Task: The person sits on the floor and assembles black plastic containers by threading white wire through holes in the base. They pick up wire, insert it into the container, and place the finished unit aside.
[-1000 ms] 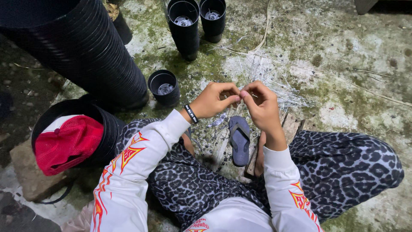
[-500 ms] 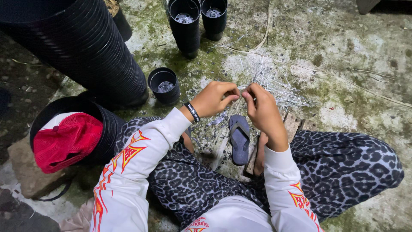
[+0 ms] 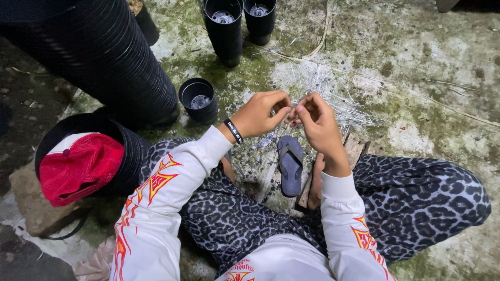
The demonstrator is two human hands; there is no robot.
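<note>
Your left hand (image 3: pixel 263 112) and right hand (image 3: pixel 315 117) meet fingertip to fingertip, both pinched shut on thin pale strand (image 3: pixel 289 112), barely visible. Step looks like twisting or knotting it. Strand pile (image 3: pixel 328 91) on ground at 12 o'clock; small black pot (image 3: pixel 198 99) at 10. Next likely needs steady two-hand tension.

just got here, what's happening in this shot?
A person sits on mossy concrete, left hand and right hand pinched together on something thin, too small to identify. Thin pale strands lie scattered just beyond the hands. Stacked black pots stand to the left, a red cap rests in one.
</note>
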